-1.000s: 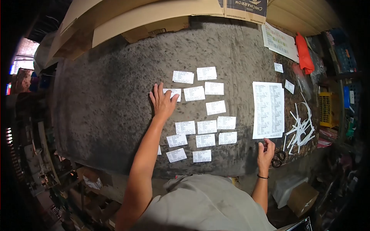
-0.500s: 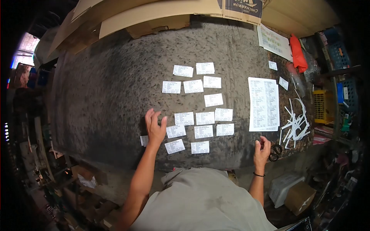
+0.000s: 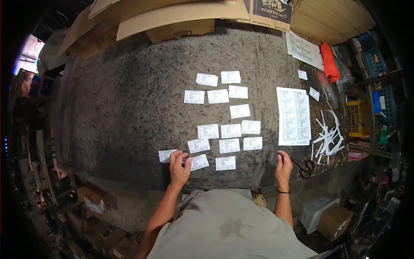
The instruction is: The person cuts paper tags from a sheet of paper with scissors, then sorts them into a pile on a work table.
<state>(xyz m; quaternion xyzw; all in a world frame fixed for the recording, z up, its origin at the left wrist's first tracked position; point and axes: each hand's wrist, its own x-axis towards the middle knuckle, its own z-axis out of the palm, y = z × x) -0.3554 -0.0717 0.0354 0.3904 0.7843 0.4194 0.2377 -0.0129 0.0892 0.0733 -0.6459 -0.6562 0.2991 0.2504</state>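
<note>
My left hand (image 3: 179,169) is low over the front of the table, fingers bent and apart, with nothing visible in them. Its fingertips overlap the edges of two printed paper slips, one on the left (image 3: 165,156) and one on the right (image 3: 200,162). Farther right, my right hand (image 3: 283,167) hovers by the table's front edge, loosely curled, thumb apart and holding nothing. Beside it lie black-handled scissors (image 3: 306,169). More printed slips (image 3: 229,146) are laid out in uneven rows, some in small overlapping piles.
Large printed sheets (image 3: 293,116) lie stacked on the right, beside a heap of white paper strips (image 3: 328,140). Cardboard (image 3: 185,21) borders the back of the dark table (image 3: 108,112). An orange-red item (image 3: 329,62) and plastic baskets (image 3: 356,118) are at the far right.
My left hand has come down toward me, from beside the middle slips to the front-left ones. My right hand has shifted slightly left, and more of the scissors shows.
</note>
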